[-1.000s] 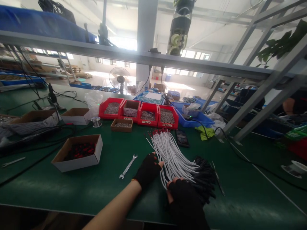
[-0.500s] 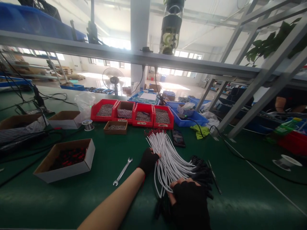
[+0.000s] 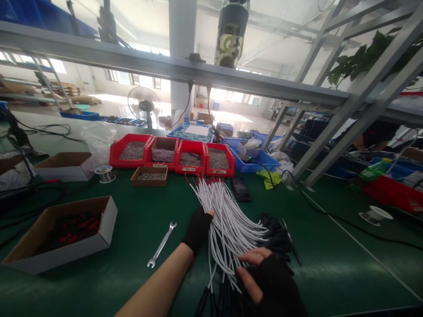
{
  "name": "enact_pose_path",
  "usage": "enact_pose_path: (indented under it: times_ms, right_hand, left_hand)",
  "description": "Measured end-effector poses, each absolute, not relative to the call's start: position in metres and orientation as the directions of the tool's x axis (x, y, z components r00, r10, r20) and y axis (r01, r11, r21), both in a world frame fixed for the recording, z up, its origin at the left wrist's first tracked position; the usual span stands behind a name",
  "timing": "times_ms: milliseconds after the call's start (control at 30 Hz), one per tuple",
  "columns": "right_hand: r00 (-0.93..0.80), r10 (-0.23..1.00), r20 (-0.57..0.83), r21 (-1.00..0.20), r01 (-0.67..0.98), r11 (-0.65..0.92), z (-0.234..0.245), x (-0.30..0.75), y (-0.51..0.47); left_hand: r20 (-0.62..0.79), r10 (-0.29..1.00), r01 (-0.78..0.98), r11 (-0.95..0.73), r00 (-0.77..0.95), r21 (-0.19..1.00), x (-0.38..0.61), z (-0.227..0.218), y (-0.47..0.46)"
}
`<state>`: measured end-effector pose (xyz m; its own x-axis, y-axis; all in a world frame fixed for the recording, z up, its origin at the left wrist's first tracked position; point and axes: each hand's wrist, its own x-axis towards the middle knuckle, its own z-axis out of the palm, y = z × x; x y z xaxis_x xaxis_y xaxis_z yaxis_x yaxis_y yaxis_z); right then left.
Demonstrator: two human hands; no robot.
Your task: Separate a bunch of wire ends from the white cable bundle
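Green matting covers the workbench, and behind it a bright workshop floor runs back to a standing fan at 11 o'clock, with a grey steel shelf rail crossing overhead. Four red bins of small metal parts sit at 12 o'clock, a small brown tray in front of them, a solder spool off at 10. An open cardboard box of red and black pieces lies at 9 o'clock, and a spanner rests just left of the hands.

Centre stage, the bundle of white wires fans from red tips near the bins down to black connectors at 4 o'clock. The left hand, in a black fingerless glove, rests against the bundle's left edge, fingers curled against the wires; whether it grips any I cannot tell. The right hand, gloved too, lies loosely open over the near end of the wires, bare fingertips spread across them, nothing clamped.

Compared with a second ago, the view has swung right and dipped: the box now sits further left and lower, the right hand's fingers have uncurled and spread, and loose wire ends with black plugs now trail out below the bundle at 6 o'clock.
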<state>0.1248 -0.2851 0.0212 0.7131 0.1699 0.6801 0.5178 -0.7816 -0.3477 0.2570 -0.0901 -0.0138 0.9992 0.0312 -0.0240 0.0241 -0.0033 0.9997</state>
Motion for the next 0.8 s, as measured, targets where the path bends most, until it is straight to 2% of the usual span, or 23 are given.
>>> enact_pose_path:
  times_ms: [33,67,100,167,267,333,533,633,800]
  right_hand:
    - [0.722,0.093,0.686,-0.414,0.491,-0.766,0.030,0.128,-0.292]
    - [0.722,0.046,0.690,-0.423,0.454,-0.784,0.038,0.134,-0.300]
    - [0.719,0.058,0.692,-0.378,0.430,-0.820,0.045,0.141,-0.308]
    - [0.788,-0.010,0.616,-0.407,0.308,-0.860,0.054,0.162,-0.322]
    - [0.896,0.026,0.443,-0.422,0.234,-0.876,0.056,0.205,-0.334]
    - [0.949,0.032,0.313,-0.384,0.157,-0.910,0.053,0.237,-0.336]
    - [0.998,-0.054,-0.009,-0.211,-0.055,-0.976,0.048,0.320,-0.328]
    - [0.992,-0.093,-0.087,-0.166,-0.107,-0.980,0.046,0.346,-0.317]
    - [0.973,-0.184,-0.138,-0.091,-0.198,-0.976,0.042,0.378,-0.309]
  left_hand:
    - [-0.007,0.043,0.007,-0.017,0.999,1.000,0.255,-0.013,-0.090]
    - [0.009,0.051,-0.007,-0.030,0.999,1.000,0.253,-0.013,-0.090]
    - [0.023,0.055,-0.021,-0.041,0.998,0.999,0.251,-0.012,-0.091]
    - [0.046,0.048,-0.044,-0.052,0.998,0.998,0.248,-0.010,-0.093]
    - [0.074,0.018,-0.073,-0.054,0.997,0.996,0.244,-0.009,-0.099]
    - [0.091,0.004,-0.091,-0.051,0.996,0.995,0.242,-0.009,-0.102]
    - [0.142,-0.006,-0.142,-0.038,0.990,0.989,0.238,-0.011,-0.105]
    - [0.147,-0.001,-0.147,-0.040,0.989,0.988,0.235,-0.010,-0.104]
    - [0.105,0.017,-0.105,-0.030,0.994,0.994,0.234,-0.011,-0.104]
